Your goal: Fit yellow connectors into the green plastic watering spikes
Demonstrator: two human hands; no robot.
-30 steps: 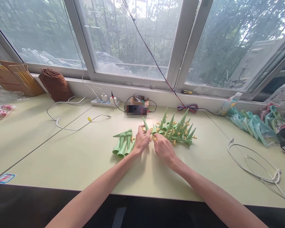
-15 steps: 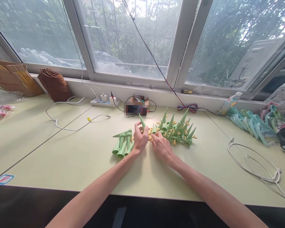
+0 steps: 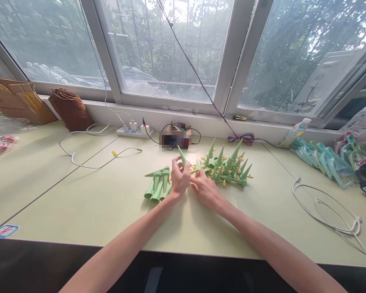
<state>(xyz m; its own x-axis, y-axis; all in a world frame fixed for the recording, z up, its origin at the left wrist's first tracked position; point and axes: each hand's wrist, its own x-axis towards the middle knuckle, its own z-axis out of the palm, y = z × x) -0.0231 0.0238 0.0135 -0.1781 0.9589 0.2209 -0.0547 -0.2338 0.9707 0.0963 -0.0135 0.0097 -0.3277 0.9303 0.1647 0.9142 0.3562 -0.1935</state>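
My left hand (image 3: 180,181) is closed around a green plant watering spike (image 3: 182,155), its point tilted upward. My right hand (image 3: 205,188) meets it from the right, thumb and forefinger pinched at the spike's small yellow valve, which the fingers mostly cover. Left of my left hand lies a small group of green watering spikes (image 3: 157,185), their open threaded ends facing me. Beyond my right hand is a larger heap of green spikes (image 3: 232,162) with yellow valves, several pointing up.
A power strip (image 3: 134,131) with plugs and a dark device (image 3: 173,140) stand along the window ledge. White cables (image 3: 94,166) cross the table at left and more coil at right. Bagged teal plastic pieces (image 3: 326,160), a bottle (image 3: 295,132) and a brown pouch (image 3: 70,110) sit farther out.
My right hand's fingers have shifted slightly left, closer to my left hand, at the valve. The spike in my left hand has risen very slightly. Both heaps look unchanged.
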